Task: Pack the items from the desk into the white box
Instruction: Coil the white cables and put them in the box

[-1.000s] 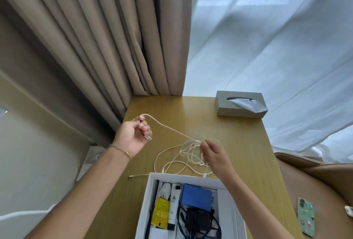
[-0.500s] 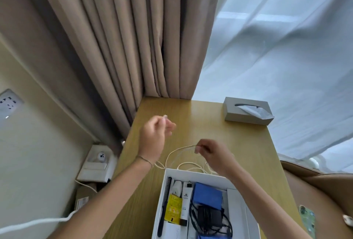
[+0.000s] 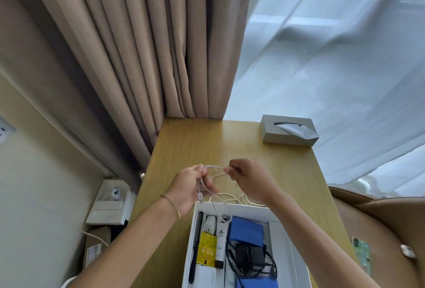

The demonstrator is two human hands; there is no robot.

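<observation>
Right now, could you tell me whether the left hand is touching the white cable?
Touching. The head view shows the left hand with its fingers curled round loops of the white cable above the desk.

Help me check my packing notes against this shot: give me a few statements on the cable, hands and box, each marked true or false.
1. Both the left hand and right hand hold the white cable. True.
2. The cable is fully inside the white box. False: most of it lies on the desk or hangs from the hands.
3. The tissue box is inside the white box. False: it stands at the desk's far right.
4. A black comb lies along the box's left side. True.
</observation>
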